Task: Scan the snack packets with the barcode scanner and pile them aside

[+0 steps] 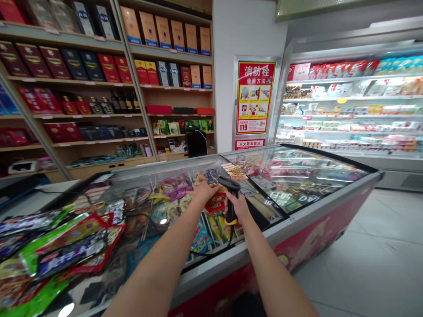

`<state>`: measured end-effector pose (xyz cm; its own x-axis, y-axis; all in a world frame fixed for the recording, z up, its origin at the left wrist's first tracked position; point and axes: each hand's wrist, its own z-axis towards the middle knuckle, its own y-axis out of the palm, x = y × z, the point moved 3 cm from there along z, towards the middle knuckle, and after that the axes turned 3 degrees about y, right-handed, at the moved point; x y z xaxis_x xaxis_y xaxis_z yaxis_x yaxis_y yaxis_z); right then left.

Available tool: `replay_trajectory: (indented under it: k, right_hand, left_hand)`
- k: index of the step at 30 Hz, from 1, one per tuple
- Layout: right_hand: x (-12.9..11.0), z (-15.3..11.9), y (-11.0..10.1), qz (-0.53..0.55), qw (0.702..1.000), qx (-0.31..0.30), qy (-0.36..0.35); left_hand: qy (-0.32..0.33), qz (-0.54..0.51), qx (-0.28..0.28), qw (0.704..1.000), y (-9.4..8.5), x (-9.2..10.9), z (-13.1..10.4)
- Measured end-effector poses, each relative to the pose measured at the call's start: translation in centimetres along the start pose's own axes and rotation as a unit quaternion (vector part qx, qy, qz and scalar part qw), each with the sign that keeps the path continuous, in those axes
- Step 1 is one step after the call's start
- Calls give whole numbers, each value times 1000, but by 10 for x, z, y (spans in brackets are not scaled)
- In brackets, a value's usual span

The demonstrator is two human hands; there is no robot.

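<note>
My right hand [238,207] is wrapped round the handle of a black barcode scanner [229,183] with yellow trim, and its cable runs down over the freezer's glass top. Just left of the scanner's head, my left hand [204,192] reaches over the glass, thumb and fingers apart. A red snack packet [216,203] shows between the two hands; whether the left hand touches it, I cannot tell. Below the glass lie many colourful packets, among them purple ones [175,186].
Snack packets in a pile [69,246] cover the freezer's left end. The chest freezer [284,240] stretches away to the right, beside a tiled floor [373,246]. Shelves of boxed bottles [79,79] stand behind, with a lit refrigerated display [353,110] at the right.
</note>
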<state>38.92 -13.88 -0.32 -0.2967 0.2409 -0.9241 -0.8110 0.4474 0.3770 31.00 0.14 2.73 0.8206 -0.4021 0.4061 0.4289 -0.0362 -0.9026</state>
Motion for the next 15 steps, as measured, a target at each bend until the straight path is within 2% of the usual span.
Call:
replay_trajectory:
  k: [5,9,12,15]
  right_hand:
    - [-1,0,-1,4,1000,10,7]
    - [-2,-1,0,4,1000,8,8]
    - [-3,-1,-1,8,1000,4,7]
    - [-3,-3,-2,10,1000,1,10]
  left_hand:
    - [26,-13,-17,999,4,11,-20]
    - [42,-93,34,994,-1,12,-28]
    - [33,-161,103,981,-14,0,-30]
    - [22,-221,176,959,-32,-28,-31]
